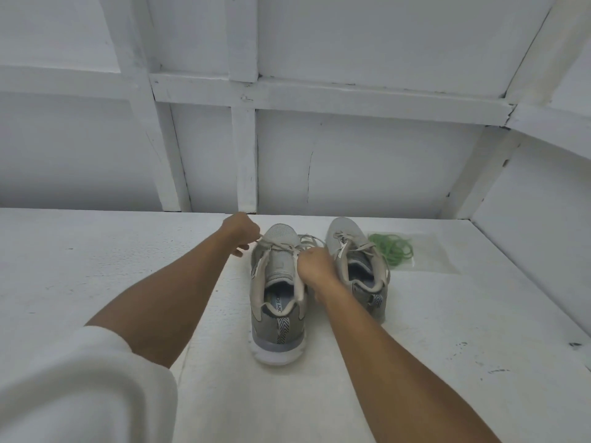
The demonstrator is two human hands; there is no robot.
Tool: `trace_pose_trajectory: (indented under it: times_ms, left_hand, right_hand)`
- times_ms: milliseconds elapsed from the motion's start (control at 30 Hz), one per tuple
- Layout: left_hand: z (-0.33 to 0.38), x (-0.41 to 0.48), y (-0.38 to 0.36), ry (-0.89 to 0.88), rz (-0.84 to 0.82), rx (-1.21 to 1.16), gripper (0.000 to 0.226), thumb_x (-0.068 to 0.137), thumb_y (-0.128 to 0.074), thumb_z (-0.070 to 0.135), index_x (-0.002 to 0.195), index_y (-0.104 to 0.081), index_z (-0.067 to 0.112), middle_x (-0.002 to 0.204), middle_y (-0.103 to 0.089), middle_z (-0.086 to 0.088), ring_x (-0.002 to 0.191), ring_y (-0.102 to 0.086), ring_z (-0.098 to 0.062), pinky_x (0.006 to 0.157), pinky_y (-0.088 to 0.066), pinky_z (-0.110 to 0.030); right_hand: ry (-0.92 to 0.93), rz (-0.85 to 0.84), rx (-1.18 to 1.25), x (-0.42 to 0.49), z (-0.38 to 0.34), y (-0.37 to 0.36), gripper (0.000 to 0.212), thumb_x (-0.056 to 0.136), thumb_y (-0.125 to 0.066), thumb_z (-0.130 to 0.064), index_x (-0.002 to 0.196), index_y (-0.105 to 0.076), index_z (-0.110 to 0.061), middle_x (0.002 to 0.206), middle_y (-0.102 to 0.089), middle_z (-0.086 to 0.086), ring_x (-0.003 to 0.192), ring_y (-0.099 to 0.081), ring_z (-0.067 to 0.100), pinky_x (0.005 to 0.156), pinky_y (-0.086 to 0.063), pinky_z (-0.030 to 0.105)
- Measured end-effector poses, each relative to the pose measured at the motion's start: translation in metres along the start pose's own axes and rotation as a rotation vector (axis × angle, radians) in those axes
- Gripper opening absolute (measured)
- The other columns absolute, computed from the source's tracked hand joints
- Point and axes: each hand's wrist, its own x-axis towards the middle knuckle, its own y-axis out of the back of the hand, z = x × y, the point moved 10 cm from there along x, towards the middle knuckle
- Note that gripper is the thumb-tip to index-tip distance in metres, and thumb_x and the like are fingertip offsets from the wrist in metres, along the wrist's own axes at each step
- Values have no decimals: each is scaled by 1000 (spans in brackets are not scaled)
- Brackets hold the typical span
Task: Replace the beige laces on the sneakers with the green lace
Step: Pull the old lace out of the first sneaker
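Two grey mesh sneakers sit on a rough, white-painted bench [96, 266], toes pointing at the back edge and heels toward the front. They've got chunky white soles and striped pull tabs on the heels.

The left-hand sneaker [278, 314] is around the middle of the bench. Its flat, woven beige lace [264, 262] is loose and pulled out sideways over the tongue. The left hand [241, 230] is out past the toe, pinching one end of that lace between thumb and forefinger. The other fingers are tucked in. The right hand [315, 265] is bunched up at the shoe's right side, fingers curled round the other strand.

The right-hand sneaker [355, 266] stands just beside it, a bit nearer the back edge, with its own beige lacing still threaded.

The green lace [391, 247] is a thin, round cord in a loose coil, close to the back right corner and right next to that second sneaker. It's with a clear plastic bag [431, 254]. It looks like it's inside, but I honestly can't tell.
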Motion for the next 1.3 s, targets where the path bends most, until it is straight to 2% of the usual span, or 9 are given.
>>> trace_pose_trajectory:
  times_ms: [167, 267, 400, 667, 800, 900, 1000, 1100, 1300]
  left_hand:
    - [62, -12, -4, -270, 16, 255, 28, 85, -62, 25, 107, -70, 12, 114, -66, -6, 108, -58, -28, 92, -49, -35]
    - [66, -14, -34, -271, -21, 473, 36, 83, -65, 39, 112, -67, 17, 117, -59, -5, 113, -53, -29, 93, -45, -39]
    - [66, -13, -35, -293, 49, 503, 30, 87, -62, 32, 112, -66, 17, 121, -54, -7, 113, -51, -30, 94, -41, -41]
    - [12, 3, 79, -39, 383, 455, 35, 92, -57, 25, 119, -56, 3, 119, -57, -18, 110, -54, -36, 91, -47, -41]
    - [38, -1, 40, -192, 175, 304, 47, 85, -68, 23, 128, -51, 11, 125, -54, -17, 109, -56, -33, 89, -48, -38]
    - [67, -15, -17, -353, -50, 351, 27, 81, -71, 28, 106, -70, 18, 109, -66, -5, 98, -60, -22, 81, -50, -30]
    - [71, -17, -40, -354, -93, 406, 20, 80, -70, 32, 90, -74, 15, 97, -70, -7, 93, -63, -24, 81, -55, -34]
    - [66, -11, -25, -330, -21, 446, 21, 85, -63, 24, 95, -72, 9, 101, -69, -11, 94, -63, -27, 81, -55, -34]
    - [22, 7, 84, -112, 380, 373, 25, 86, -55, 13, 109, -63, 5, 108, -59, -17, 95, -60, -36, 81, -54, -41]
  right_hand:
    - [43, 35, -73, 0, -6, 3, 31, 98, -38, -10, 110, -61, 7, 117, -62, 23, 110, -58, 36, 79, -44, 34]
    - [69, 43, -101, -2, -9, 5, 30, 98, -37, -6, 106, -62, 9, 114, -63, 23, 107, -58, 36, 74, -40, 33]
    - [44, 56, -17, -4, -5, 6, 32, 97, -38, -10, 114, -60, 7, 120, -60, 24, 112, -57, 37, 86, -46, 37]
    - [36, 83, -56, -5, -5, 10, 32, 99, -36, -9, 113, -61, 6, 121, -61, 22, 113, -56, 37, 90, -44, 35]
    - [54, 55, -143, -2, -7, 4, 34, 99, -32, -6, 112, -61, 7, 122, -61, 20, 114, -55, 33, 78, -37, 28]
    - [53, 70, -125, 0, -5, 7, 32, 99, -34, -8, 112, -61, 5, 120, -62, 20, 113, -56, 34, 82, -40, 30]
    - [56, 76, -98, -4, -6, 8, 30, 98, -37, -8, 111, -61, 6, 117, -63, 22, 111, -57, 36, 89, -45, 35]
    - [53, 84, -111, -4, -7, 9, 31, 99, -37, -8, 112, -61, 6, 119, -62, 22, 113, -56, 36, 88, -44, 34]
    - [55, 78, -92, -4, -7, 8, 32, 99, -36, -8, 111, -62, 6, 118, -63, 22, 111, -58, 36, 87, -45, 34]
